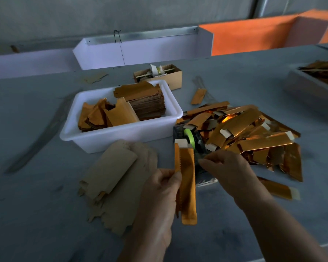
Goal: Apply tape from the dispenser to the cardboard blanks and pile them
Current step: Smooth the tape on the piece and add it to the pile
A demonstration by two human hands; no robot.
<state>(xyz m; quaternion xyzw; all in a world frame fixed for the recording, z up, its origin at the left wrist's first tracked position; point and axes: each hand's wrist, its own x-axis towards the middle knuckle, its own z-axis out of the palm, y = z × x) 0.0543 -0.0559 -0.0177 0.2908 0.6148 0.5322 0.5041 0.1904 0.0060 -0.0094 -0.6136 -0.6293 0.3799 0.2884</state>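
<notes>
Long glossy gold cardboard blank (187, 182) in left hand (160, 193)

Single head-worn view: wide-angle, looking forward and down from the table's (235, 76) near edge toward its far edge, close above both hands; far wall at top.

The right hand (229, 167) covers the front of the tape dispenser (189, 140), so whether its fingertips pinch any tape is impossible to tell. The heap of folded gold blanks (254, 133) buries the dispenser's right side. At the right edge, a grey tray (311, 86) is cut off.
</notes>
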